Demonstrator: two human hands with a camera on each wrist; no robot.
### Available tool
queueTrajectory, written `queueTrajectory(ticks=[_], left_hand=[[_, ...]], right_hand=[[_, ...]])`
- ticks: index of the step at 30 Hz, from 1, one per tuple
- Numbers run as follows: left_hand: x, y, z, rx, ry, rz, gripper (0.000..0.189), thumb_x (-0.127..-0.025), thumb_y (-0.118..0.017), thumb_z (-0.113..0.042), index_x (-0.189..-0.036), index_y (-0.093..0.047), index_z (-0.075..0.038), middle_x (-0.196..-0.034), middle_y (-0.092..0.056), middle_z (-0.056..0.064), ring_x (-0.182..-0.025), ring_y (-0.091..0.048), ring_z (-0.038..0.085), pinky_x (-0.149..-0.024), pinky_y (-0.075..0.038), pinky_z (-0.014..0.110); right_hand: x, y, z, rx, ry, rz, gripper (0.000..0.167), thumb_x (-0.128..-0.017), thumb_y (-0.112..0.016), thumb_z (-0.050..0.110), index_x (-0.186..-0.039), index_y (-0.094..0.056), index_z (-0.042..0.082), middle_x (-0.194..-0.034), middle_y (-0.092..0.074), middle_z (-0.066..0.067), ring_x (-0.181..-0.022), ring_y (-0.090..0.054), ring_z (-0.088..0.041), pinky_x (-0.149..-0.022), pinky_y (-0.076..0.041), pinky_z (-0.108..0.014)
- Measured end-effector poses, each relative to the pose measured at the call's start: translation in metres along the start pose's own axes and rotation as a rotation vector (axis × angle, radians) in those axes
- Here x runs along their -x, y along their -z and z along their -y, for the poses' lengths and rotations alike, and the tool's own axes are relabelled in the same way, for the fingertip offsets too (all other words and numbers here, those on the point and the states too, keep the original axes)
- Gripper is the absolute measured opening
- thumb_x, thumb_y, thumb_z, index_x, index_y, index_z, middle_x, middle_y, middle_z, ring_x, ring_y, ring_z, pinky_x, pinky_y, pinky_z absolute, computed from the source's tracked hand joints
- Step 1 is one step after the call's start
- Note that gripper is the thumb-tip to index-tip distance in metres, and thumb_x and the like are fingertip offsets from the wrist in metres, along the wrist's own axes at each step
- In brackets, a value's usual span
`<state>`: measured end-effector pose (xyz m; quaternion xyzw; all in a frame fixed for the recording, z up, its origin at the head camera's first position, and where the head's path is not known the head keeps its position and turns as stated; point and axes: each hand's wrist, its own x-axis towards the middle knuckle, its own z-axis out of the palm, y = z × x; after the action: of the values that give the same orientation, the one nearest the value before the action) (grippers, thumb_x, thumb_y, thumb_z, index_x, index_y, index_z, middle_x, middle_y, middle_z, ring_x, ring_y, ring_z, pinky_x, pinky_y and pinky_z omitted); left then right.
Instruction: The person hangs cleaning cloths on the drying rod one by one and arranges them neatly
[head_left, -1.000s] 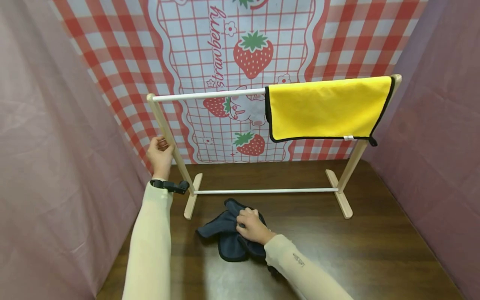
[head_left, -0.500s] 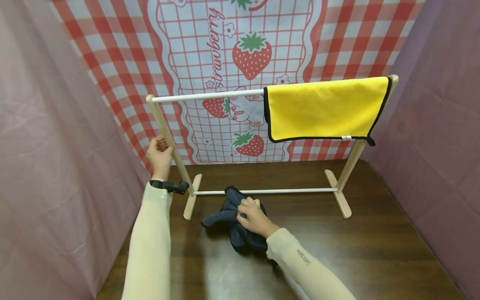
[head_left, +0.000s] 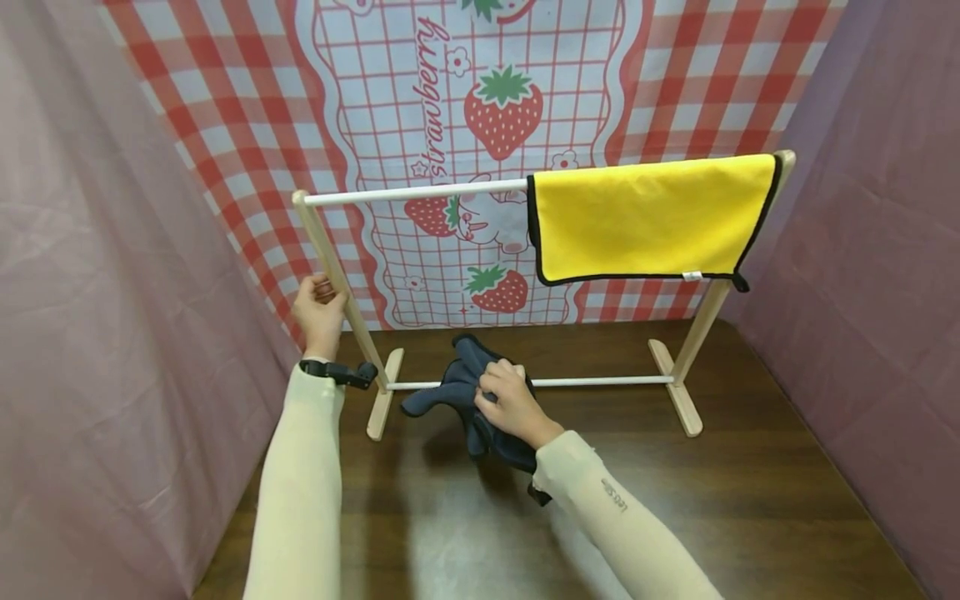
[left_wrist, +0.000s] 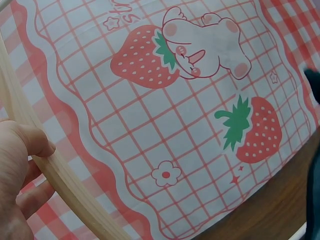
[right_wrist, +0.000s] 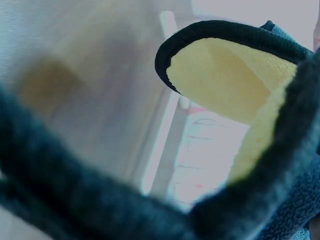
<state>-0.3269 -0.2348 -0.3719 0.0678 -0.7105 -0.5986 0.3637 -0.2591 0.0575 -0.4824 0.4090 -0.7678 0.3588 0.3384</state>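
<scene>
Observed dark cloth (head_left: 461, 393) raised off tabletop (head_left: 750, 467) in right hand (head_left: 513, 404), carried forward, now hiding more of white lower rail (head_left: 600, 382) in head view.

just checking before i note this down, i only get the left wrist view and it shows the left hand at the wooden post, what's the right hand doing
Observer: In the head view, the right hand grips a bunched dark cloth.
Operator: ok and is anything hanging up
Observer: Yes, a yellow cloth with dark edging hangs over the white top bar, covering its right part.
Operator: any tag on that one
Observer: A small white label shows at its lower edge, near the right corner; I can't read it.
</scene>
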Motion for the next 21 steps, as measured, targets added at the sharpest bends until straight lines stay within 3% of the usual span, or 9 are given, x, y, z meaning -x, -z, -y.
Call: queueTrajectory(ticks=[13, 21], left_hand=[[0.0, -0.001, 0.0, 0.019, -0.009, -0.012, 0.028, -0.081, -0.065, 0.014, -0.109, -0.062, 0.012, -0.093, -0.062, 0.008, -0.08, -0.057, 0.006, -0.077, -0.053, 0.022], [0.003, -0.001, -0.002, -0.013, -0.014, -0.013, 0.026, -0.084, -0.065, 0.011, -0.11, -0.062, 0.011, -0.098, -0.064, 0.015, -0.08, -0.057, 0.005, -0.077, -0.053, 0.023]], right_hand=[[-0.046, 0.023, 0.005, -0.023, 0.088, -0.082, 0.034, -0.079, -0.064, -0.009, -0.064, -0.041, 0.012, -0.07, -0.041, -0.001, -0.067, -0.037, -0.021, -0.064, -0.019, -0.038], [-0.072, 0.039, 0.009, -0.015, 0.118, -0.114, 0.033, -0.079, -0.064, -0.009, -0.064, -0.042, 0.01, -0.07, -0.042, -0.003, -0.068, -0.037, -0.023, -0.064, -0.017, -0.04]])
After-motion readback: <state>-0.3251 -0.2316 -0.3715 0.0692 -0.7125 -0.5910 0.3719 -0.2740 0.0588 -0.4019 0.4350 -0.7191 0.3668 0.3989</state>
